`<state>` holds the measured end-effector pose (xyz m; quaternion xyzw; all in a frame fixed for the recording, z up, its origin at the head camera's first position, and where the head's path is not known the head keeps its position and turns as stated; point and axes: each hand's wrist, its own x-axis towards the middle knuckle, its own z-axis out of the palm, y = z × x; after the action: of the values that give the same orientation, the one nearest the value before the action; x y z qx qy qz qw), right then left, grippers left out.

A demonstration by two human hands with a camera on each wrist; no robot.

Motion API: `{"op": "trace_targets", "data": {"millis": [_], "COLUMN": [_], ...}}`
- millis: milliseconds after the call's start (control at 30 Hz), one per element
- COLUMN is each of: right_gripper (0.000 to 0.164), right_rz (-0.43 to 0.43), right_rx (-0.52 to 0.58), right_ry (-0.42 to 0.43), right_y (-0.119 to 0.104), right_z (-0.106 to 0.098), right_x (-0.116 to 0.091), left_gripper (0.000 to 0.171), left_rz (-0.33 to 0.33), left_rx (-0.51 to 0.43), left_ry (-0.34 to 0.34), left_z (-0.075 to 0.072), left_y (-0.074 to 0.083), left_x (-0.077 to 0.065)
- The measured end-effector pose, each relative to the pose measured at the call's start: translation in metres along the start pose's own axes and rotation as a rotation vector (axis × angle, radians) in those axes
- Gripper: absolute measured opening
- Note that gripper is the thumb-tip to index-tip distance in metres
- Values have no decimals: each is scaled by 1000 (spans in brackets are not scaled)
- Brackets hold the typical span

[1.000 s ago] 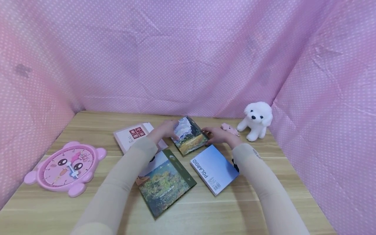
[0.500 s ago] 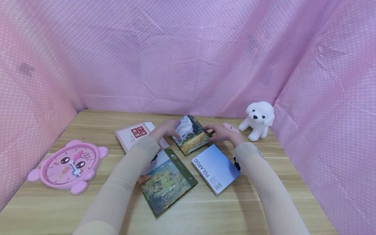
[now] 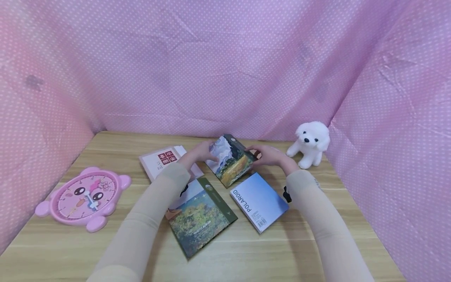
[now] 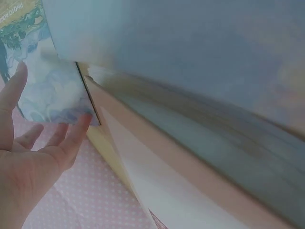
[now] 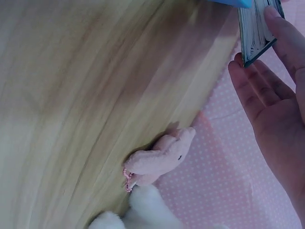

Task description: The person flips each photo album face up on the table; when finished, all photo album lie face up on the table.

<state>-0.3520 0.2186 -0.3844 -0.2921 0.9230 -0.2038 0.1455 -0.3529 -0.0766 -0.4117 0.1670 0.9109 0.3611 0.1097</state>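
A small photo album (image 3: 230, 160) with a painted landscape cover is held between both hands at the back middle of the table. My left hand (image 3: 203, 152) grips its left side, thumb (image 4: 18, 78) over the cover and the other fingers along its edge. On the opposite side my right hand (image 3: 269, 156) pinches it, thumb at the upper cover and fingers underneath; white page edges (image 5: 257, 28) show there. Nearer me lie a larger photo album (image 3: 204, 223), partly under my left sleeve, and a blue book marked POLAROID (image 3: 260, 201).
A pale pink book (image 3: 155, 166) with red characters lies left of my left hand. Farther left is a pink clock (image 3: 84, 199). A white plush dog (image 3: 309, 143) sits at the back right, beside a small pink plush (image 5: 157, 160). Pink dotted cloth (image 3: 225, 78) hangs behind.
The small album has risen a little and tilted, shifting slightly right with both hands. My right hand now covers more of the pink plush in the head view.
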Motion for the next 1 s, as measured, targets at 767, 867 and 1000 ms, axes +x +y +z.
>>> {"op": "trace_targets", "data": {"millis": [767, 867, 1000], "right_gripper": [55, 54, 54], "right_rz": [-103, -105, -96], "right_rx": [103, 106, 119], "right_ry": [190, 206, 216], "right_y": [-27, -31, -32], "right_z": [-14, -13, -11], "right_x": [-4, -4, -5], "left_gripper": [86, 83, 83], "left_rz": [-7, -10, -28], "left_rx": [-102, -138, -161], "left_ry": [114, 122, 135], "left_z": [-3, -3, -1], "left_y": [2, 3, 4], "left_x": [-6, -8, -11]}}
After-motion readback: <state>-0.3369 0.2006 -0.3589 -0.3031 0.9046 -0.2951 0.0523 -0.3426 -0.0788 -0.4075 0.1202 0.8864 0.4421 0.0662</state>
